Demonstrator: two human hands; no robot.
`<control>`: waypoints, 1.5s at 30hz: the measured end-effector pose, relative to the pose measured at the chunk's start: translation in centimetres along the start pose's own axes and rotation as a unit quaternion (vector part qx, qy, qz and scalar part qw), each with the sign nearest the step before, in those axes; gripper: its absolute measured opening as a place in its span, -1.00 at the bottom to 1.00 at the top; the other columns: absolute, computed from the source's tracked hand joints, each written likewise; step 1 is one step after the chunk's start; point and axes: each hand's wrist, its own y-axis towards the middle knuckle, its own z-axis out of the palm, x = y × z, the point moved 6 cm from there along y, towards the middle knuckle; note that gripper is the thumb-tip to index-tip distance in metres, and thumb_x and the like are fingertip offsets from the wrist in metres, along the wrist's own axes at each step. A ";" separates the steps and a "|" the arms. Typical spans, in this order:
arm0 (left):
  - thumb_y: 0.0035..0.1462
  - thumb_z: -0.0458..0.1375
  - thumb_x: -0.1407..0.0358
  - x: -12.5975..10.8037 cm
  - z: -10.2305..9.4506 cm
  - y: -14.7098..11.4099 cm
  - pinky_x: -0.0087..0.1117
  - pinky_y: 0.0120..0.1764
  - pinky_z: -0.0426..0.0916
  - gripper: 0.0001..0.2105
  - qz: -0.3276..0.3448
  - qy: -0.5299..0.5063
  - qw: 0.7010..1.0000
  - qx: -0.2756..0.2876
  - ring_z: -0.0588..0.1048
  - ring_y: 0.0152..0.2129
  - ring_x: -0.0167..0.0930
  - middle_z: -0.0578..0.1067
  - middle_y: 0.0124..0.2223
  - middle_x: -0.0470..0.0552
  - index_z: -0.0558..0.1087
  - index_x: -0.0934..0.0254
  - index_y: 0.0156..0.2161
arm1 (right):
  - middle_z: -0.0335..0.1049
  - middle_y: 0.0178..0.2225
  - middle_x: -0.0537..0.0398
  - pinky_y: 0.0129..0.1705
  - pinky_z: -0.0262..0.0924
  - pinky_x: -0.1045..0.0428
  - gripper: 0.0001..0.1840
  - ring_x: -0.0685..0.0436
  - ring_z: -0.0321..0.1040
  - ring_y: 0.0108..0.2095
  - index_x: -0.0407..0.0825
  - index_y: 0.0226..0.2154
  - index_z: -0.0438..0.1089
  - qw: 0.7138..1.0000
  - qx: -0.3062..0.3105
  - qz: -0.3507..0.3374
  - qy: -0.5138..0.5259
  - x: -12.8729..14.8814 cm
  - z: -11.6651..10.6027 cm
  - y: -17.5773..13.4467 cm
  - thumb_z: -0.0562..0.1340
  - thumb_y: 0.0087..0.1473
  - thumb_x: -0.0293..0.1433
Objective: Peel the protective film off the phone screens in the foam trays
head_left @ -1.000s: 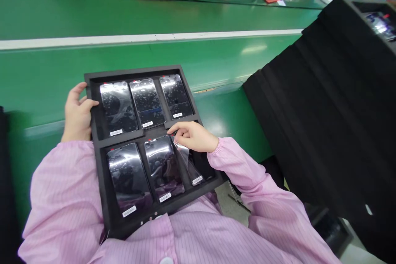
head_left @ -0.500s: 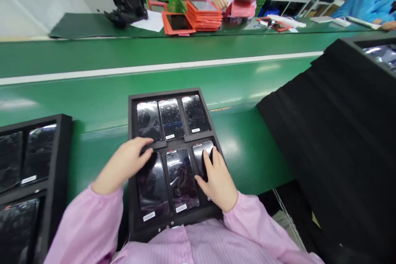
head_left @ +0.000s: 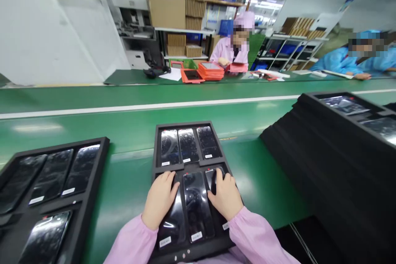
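Observation:
A black foam tray (head_left: pixel 192 168) in front of me holds dark, glossy phone-shaped panels in two rows of three, with small white labels on them. My left hand (head_left: pixel 160 199) rests over the upper left part of the lower-left phone panel (head_left: pixel 173 222), thumb apart from the fingers. Over the lower-right phone panel (head_left: pixel 211 178) lies my right hand (head_left: pixel 226 196), its fingers spread on the glass and partly covering it. Between my hands, the lower-middle phone panel (head_left: pixel 195 204) lies flat in its slot. Neither hand lifts anything.
On the green bench (head_left: pixel 130 185), another black tray (head_left: pixel 103 165) of panels stands left. A tall stack of black trays (head_left: pixel 309 165) leans at right, panels in its top one. Beyond the bench, a person in pink (head_left: pixel 232 51) sits near stacked orange cases (head_left: pixel 210 72); people in blue are farther right.
My view has tilted up, showing more of the room. My left hand has moved from the tray's left side onto the lower-left panel. My right hand stays over the lower-right panel.

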 end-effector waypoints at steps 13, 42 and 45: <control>0.30 -0.03 0.36 0.3 0.4 0.0 -0.13 0.06 0.35 -0.70 -0.006 -0.035 0.999 0.007 0.46 -0.06 -0.20 0.50 -0.04 0.21 0.41 0.44 0.03 | 0.26 -0.11 -0.15 -0.08 0.22 -0.09 -0.26 -0.35 0.32 -0.08 -0.13 0.16 0.17 0.992 -0.023 -0.031 0.118 3.8 -2.2 -0.8 0.27 -0.07 -0.25; -0.11 0.14 -0.07 1.2 -2.3 -0.9 -0.28 -0.24 0.36 -0.48 -0.087 -0.624 0.770 0.101 0.46 -0.34 -0.25 0.46 -0.28 0.11 0.55 0.33 -0.20 | 0.11 0.15 -0.50 -0.10 0.28 -0.13 0.04 -0.42 0.24 0.03 -0.24 0.36 -0.12 0.995 0.076 -0.064 -0.021 8.2 0.3 -0.4 0.33 0.00 -0.19; -0.15 0.17 -0.02 0.3 -1.4 -1.2 -0.22 -0.13 0.36 -0.54 -0.087 -0.683 0.714 0.126 0.47 -0.23 -0.18 0.45 -0.14 0.14 0.54 0.31 -0.25 | 0.27 0.03 -0.34 -0.09 0.25 -0.16 -0.05 -0.40 0.34 -0.04 -0.12 0.35 -0.05 0.990 0.101 -0.099 0.012 7.3 -1.5 0.2 0.28 0.06 -0.10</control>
